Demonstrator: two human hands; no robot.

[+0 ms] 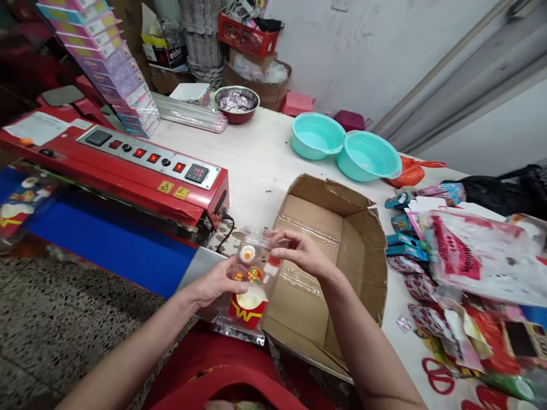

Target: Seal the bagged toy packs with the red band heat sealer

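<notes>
I hold a clear plastic bag [250, 287] of small toy food pieces, with a red fries-box toy at its bottom, just in front of the open cardboard box [359, 250]. My left hand [216, 282] grips the bag's left side. My right hand [294, 250] pinches its top right corner. The bag hangs upright between both hands, at the end of the red sealing machine [128, 165] with its blue conveyor belt [106, 242].
Two teal basins [346, 145] stand at the back of the white table. A metal bowl [236, 103] and a stack of pastel boxes [106, 57] sit far left. Packaged toys [461, 267] pile up at the right. Another filled bag [21, 202] lies on the belt's left.
</notes>
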